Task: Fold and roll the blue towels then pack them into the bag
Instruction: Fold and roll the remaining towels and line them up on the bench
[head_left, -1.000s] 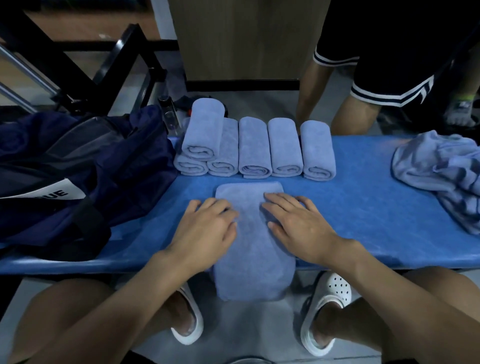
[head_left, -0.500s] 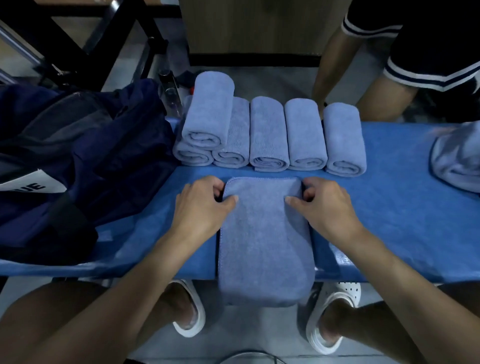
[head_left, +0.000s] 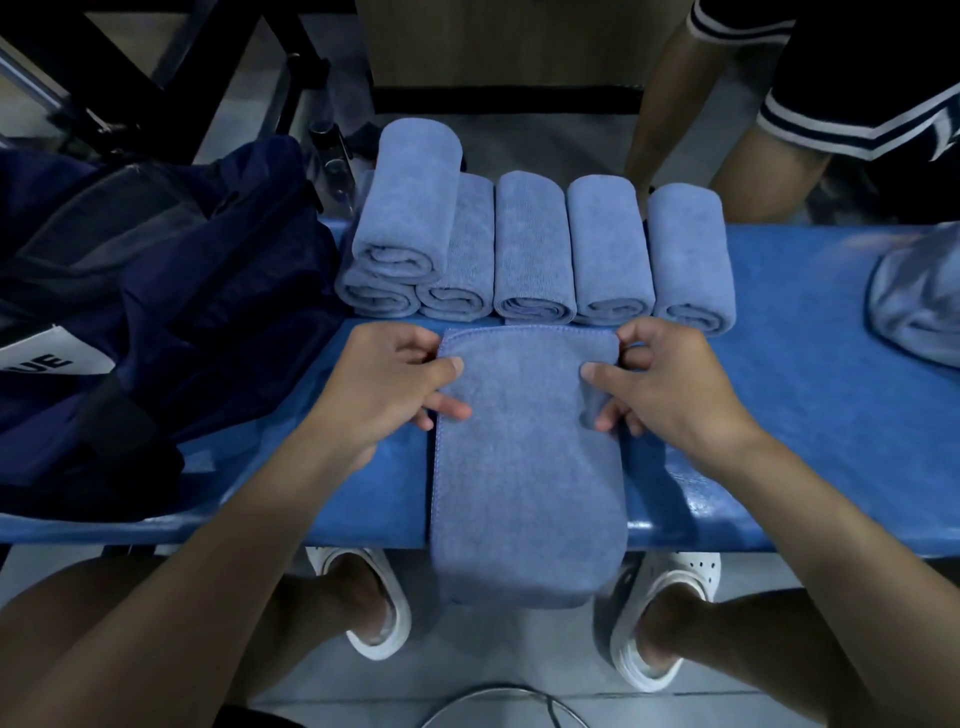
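Fingers (head_left: 453, 411) of left hand (head_left: 384, 384) and right hand (head_left: 670, 387) in pinch grips on folded towel (head_left: 524, 467)

Dim, cool lighting, dark shadowed corners, wide-angle edge bending, slight blur

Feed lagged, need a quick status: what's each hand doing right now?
Left hand: pinching the folded towel's left edge.
Right hand: pinching its right edge.

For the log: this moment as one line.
left hand: pinches folded towel, far-left corner | right hand: pinches far-right corner | rolled towels: six, on bench | bag: at left
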